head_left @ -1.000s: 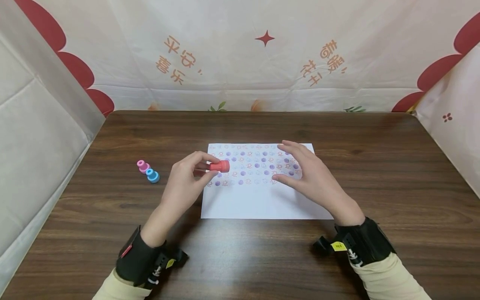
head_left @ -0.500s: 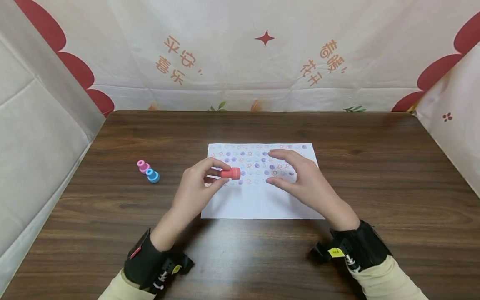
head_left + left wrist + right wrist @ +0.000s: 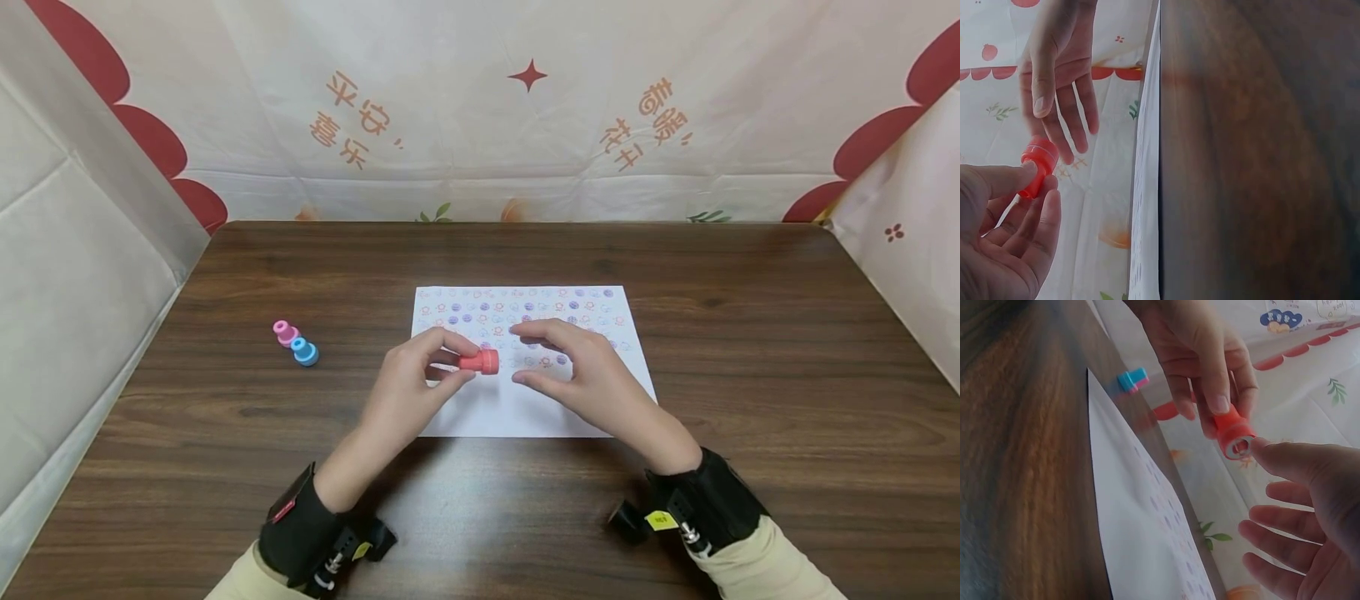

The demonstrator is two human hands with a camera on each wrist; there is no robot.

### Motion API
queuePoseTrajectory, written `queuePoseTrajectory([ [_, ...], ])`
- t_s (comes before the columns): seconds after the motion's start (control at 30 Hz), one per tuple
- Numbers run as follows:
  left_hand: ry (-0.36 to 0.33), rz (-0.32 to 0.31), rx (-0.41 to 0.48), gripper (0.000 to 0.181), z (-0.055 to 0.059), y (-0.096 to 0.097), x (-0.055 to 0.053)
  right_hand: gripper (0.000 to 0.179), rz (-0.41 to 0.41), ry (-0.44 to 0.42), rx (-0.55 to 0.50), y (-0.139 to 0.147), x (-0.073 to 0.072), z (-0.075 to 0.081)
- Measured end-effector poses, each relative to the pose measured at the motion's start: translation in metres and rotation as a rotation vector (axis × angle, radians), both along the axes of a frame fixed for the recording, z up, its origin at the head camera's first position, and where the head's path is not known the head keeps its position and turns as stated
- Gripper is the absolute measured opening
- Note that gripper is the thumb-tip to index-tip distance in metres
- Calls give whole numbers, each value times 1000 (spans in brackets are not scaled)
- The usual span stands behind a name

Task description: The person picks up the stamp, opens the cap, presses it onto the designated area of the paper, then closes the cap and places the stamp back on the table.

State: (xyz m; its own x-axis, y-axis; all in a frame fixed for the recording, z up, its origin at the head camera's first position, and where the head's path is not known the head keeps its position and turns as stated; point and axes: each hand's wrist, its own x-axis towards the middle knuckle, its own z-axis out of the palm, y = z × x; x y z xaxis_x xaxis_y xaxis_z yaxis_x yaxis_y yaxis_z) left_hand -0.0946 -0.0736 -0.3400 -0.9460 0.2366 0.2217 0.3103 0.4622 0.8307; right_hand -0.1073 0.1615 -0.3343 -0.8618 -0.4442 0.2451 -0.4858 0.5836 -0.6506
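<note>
One red stamp (image 3: pixel 488 361) above the paper sheet (image 3: pixel 525 417) on the worktop (image 3: pixel 735 333) — narrow stem pinched between thumb and fingers of the left hand (image 3: pixel 411 382). Just to the right: right hand (image 3: pixel 592 367), thumb and fingers apart, nothing held. Probably light, rigid, slightly slippery — hardly fragile; best gripped by the stem.

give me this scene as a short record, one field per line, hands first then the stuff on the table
left hand: the left hand pinches the red stamp between thumb and fingers
right hand: the right hand holds nothing, thumb and fingers apart, close to the red stamp
paper: white sheet under both hands, rows of small prints on its far part
other stamps: blue stamp and pink stamp, close together, left of the sheet
surface: brown table
</note>
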Motion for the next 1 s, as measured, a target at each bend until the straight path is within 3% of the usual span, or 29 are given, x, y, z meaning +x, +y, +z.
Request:
queuePoseTrajectory([
  [0.47, 18, -47, 51, 21, -2, 8, 6, 26, 31, -41, -90, -13, 7, -3],
  [0.8, 89, -44, 43, 17, -2, 7, 6, 25, 23, -42, -122, -14, 9, -2],
  [1.0, 82, -42, 24, 14, 0, 7, 5, 25, 25, -41, -127, -13, 9, -1],
])
